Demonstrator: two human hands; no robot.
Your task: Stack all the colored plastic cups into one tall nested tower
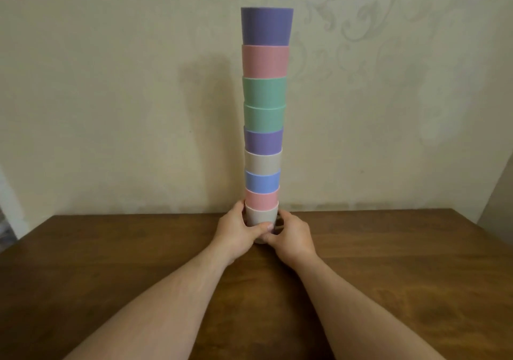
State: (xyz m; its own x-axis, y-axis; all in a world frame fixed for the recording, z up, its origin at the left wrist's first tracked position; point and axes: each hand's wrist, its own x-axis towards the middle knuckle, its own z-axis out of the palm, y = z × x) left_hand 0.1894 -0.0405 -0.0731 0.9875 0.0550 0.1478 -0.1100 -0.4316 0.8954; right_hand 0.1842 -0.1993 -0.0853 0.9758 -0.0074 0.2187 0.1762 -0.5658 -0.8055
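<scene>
A tall tower of nested plastic cups (265, 115) stands upright near the far edge of the wooden table (111, 262). From the top it shows a purple cup (267, 26), then pink, two green, purple, beige, blue, pink, and a beige cup (261, 215) at the bottom. My left hand (238, 232) wraps the left side of the bottom cup, thumb across its front. My right hand (291, 234) grips the base from the right. Both hands hide the tower's foot.
A pale patterned wall (388, 82) rises right behind the table. The tower's shadow falls on the wall to its left. The table's side edges slant away at the left and right.
</scene>
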